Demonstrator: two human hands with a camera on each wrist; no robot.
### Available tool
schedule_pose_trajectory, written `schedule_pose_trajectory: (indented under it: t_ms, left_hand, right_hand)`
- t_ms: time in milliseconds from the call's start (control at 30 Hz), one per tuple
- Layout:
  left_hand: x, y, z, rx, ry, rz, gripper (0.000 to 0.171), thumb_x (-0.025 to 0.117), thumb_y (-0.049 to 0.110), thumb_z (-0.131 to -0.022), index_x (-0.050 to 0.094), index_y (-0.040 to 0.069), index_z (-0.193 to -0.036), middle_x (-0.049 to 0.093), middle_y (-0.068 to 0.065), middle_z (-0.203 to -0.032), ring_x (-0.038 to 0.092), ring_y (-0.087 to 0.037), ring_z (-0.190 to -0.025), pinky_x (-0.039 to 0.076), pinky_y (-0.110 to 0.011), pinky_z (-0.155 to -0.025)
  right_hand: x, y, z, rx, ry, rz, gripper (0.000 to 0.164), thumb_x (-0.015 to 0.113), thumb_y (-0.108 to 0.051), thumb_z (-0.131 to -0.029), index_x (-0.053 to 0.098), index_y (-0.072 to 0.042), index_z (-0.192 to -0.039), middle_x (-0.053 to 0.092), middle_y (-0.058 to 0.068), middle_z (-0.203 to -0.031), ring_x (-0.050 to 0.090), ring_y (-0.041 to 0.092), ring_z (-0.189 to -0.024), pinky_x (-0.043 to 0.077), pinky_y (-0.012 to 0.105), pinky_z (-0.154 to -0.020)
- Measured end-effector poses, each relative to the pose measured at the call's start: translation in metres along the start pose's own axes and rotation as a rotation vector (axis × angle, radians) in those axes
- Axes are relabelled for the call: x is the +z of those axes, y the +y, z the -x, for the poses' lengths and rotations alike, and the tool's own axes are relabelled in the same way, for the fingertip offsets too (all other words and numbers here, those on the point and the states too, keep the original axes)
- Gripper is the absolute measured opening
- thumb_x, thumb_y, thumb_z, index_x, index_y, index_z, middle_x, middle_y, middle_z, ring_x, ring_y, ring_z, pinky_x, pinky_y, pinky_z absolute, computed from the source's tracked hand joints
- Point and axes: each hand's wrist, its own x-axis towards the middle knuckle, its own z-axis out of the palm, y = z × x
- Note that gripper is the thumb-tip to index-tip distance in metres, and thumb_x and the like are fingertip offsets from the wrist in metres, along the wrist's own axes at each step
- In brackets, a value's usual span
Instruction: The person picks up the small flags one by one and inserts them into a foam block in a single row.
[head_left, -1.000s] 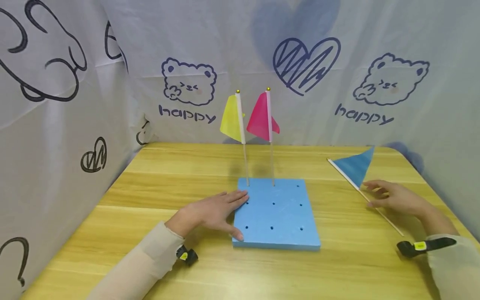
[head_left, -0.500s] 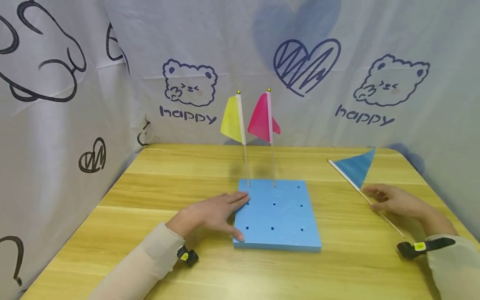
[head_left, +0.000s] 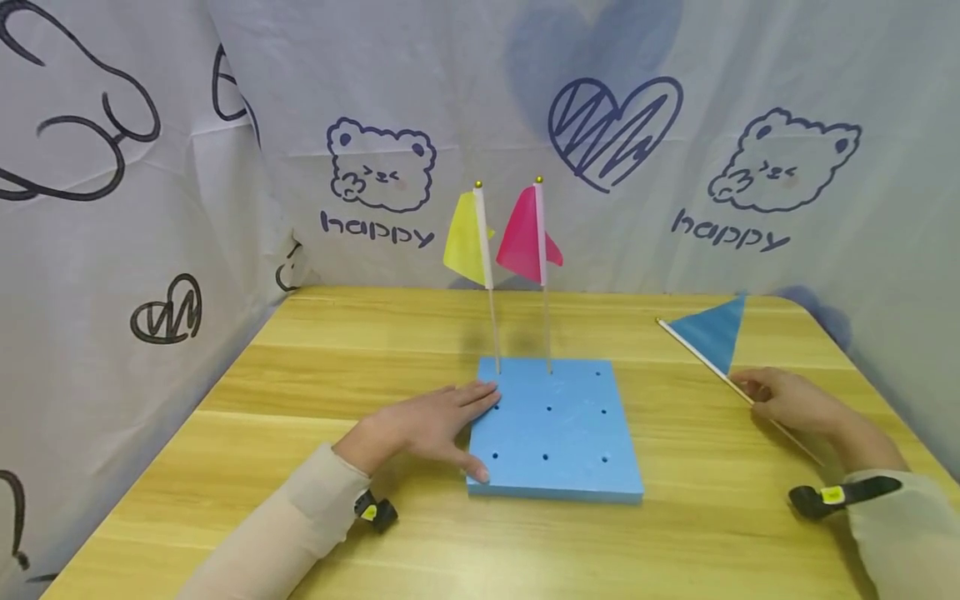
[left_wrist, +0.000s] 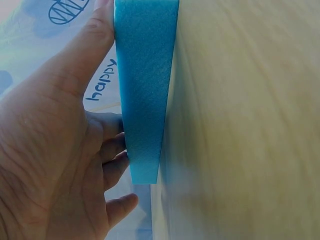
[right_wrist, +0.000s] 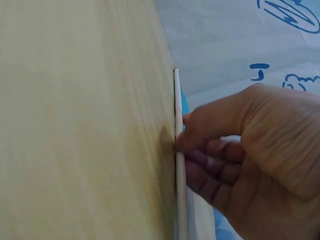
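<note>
My left hand [head_left: 423,429] rests with spread, straight fingers on the left edge of a light blue foam board [head_left: 573,433] that has several small holes. In the left wrist view the board's thick side [left_wrist: 145,95] shows beside the thumb. A yellow flag [head_left: 467,237] and a pink flag [head_left: 522,237] stand upright in the board's far row of holes. To the right, my right hand [head_left: 798,408] pinches the wooden stick of a blue triangular flag [head_left: 712,332] between thumb and fingers. That stick [right_wrist: 181,200] lies close along the tabletop in the right wrist view.
The wooden table [head_left: 360,342] has a rounded far right corner. White cloth [head_left: 480,100] with drawn bears and hearts hangs behind it and at the sides. A black strap with a small camera [head_left: 840,496] sits on the right wrist, another [head_left: 375,510] on the left.
My right hand's fingers have closed onto the blue flag's stick, and the stick has shifted slightly to the right. The left hand has stayed on the board.
</note>
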Motion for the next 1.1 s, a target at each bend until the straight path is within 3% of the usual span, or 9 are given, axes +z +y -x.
schedule_pose_trajectory:
  t_ms: [267,367,533,767,1100]
  left_hand:
    - [0.000,0.000,-0.001,-0.002,-0.002,-0.007,0.118,0.042,0.091,-0.072,0.003,0.021,-0.159,0.001,0.003,-0.164,0.007,-0.018,-0.149,0.013,-0.041,-0.119]
    - [0.001,-0.001,-0.001,-0.003,0.001,-0.009,0.118,0.041,0.091,-0.071,0.003,0.021,-0.159,0.001,0.003,-0.164,0.006,-0.018,-0.149,0.013,-0.041,-0.119]
    - [0.002,-0.001,-0.001,-0.004,-0.002,-0.008,0.118,0.041,0.091,-0.071,0.003,0.022,-0.159,0.000,0.003,-0.164,0.005,-0.017,-0.149,0.013,-0.041,-0.119]
    - [0.000,-0.001,0.000,-0.005,-0.007,0.002,0.118,0.041,0.091,-0.072,0.004,0.021,-0.159,0.000,0.003,-0.164,0.006,-0.017,-0.149,0.013,-0.041,-0.119]
    - [-0.002,0.000,0.000,-0.009,-0.009,0.008,0.118,0.043,0.090,-0.072,0.004,0.021,-0.159,0.001,0.003,-0.164,0.006,-0.018,-0.149,0.013,-0.041,-0.119]
  right_hand:
    - [-0.002,-0.006,0.001,0.135,-0.004,0.042,0.049,0.064,0.000,-0.077,0.055,0.011,-0.124,0.064,0.024,-0.101,0.061,0.036,-0.091,0.051,0.046,-0.074]
    - [-0.003,-0.008,0.000,0.168,0.000,0.074,0.045,0.062,-0.001,-0.076,0.057,0.009,-0.119,0.064,0.020,-0.094,0.060,0.031,-0.081,0.049,0.042,-0.068]
    - [-0.003,-0.011,0.000,0.214,0.020,0.147,0.031,0.060,-0.007,-0.083,0.059,0.005,-0.112,0.064,0.014,-0.086,0.058,0.025,-0.072,0.047,0.040,-0.061]
    - [-0.005,-0.012,-0.002,0.215,0.026,0.196,0.026,0.055,-0.004,-0.089,0.061,0.004,-0.113,0.065,0.014,-0.085,0.061,0.029,-0.074,0.050,0.049,-0.063]
    - [-0.015,-0.021,-0.004,0.199,0.077,0.174,0.032,0.059,-0.013,-0.092,0.057,0.003,-0.119,0.065,0.014,-0.089,0.060,0.026,-0.074,0.047,0.040,-0.059]
